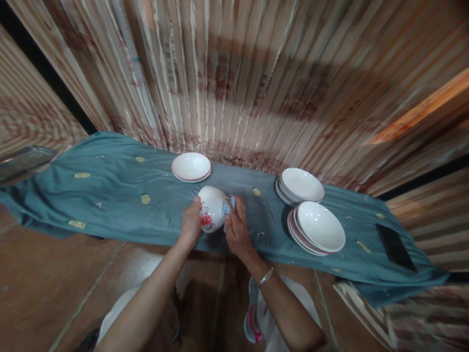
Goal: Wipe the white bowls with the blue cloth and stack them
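A white bowl [213, 204] with a pink flower pattern is held up over the front half of the cloth-covered table. My left hand [192, 221] grips its left side, fingers partly hidden by the bowl. Against the bowl's right side, my right hand [236, 226] is closed on a light blue cloth [227, 205] that touches the rim area. Behind the bowl, a red-rimmed white plate [191, 166] sits on top of at least one other dish.
To the right stand a stack of white dishes [302, 184] and a nearer stack of white bowls [321, 227]. A dark phone [395, 247] lies near the right end of the green tablecloth [120, 195]. Striped curtains [234, 98] hang behind the table.
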`<state>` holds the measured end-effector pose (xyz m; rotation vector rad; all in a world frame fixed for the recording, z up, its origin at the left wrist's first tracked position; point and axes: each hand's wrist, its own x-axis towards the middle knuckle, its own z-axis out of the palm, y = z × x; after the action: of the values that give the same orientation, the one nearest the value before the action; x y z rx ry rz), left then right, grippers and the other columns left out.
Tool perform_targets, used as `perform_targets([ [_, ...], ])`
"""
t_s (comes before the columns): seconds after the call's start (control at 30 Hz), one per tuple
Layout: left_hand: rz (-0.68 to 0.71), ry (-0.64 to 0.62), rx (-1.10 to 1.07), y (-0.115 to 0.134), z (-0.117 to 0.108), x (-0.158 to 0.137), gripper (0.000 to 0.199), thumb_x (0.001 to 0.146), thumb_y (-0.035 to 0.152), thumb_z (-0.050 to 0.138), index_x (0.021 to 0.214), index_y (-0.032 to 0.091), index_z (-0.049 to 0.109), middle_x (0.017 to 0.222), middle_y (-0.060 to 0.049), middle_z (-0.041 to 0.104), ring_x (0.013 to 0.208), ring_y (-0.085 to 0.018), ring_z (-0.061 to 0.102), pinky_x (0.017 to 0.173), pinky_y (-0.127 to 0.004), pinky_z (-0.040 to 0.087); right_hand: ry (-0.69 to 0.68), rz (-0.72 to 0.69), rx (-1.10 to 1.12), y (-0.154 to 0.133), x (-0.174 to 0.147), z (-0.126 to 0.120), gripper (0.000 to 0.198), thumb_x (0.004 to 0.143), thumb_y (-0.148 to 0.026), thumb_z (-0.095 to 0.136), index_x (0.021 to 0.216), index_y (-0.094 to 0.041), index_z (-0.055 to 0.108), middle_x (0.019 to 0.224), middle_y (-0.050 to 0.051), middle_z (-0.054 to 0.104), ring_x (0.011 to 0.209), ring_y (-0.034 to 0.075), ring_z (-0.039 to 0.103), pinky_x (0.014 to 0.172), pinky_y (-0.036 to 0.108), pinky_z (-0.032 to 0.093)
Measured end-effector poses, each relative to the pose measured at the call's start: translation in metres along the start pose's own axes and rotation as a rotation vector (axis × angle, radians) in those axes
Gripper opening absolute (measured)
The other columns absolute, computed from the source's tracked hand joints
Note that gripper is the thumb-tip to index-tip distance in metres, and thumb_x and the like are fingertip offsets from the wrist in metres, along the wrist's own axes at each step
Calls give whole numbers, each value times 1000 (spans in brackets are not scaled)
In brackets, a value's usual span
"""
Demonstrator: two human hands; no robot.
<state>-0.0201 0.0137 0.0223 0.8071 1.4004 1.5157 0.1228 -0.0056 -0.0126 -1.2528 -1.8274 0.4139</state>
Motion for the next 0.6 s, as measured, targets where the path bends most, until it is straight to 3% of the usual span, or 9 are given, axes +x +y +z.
perform_targets([
  [0.13,-55,-38,-101,2,1,-2,58,69,72,62,74,14,68,67,-9,70,61,-20,62,59,-31,49,11,21,1,5,-2,1,52,104,-40,26,150,-21,42,164,10,25,153,25,19,123,53,22],
  [0.37,-108,50,-133,12,4,-5,72,54,81,65,74,13,67,63,-7,68,59,-20,62,60,-32,49,25,28,32,6,-10,-3,49,104,-39,30,143,-19,52,159,12,37,150,26,27,123,53,25],
  [0.6,-71,77,-29,10,2,-3,69,57,82,62,69,14,66,61,-5,65,58,-18,58,58,-31,46,10,40,138,-9,-11,-23,39,102,-36,40,124,-20,67,148,11,52,136,23,51,116,39,40],
])
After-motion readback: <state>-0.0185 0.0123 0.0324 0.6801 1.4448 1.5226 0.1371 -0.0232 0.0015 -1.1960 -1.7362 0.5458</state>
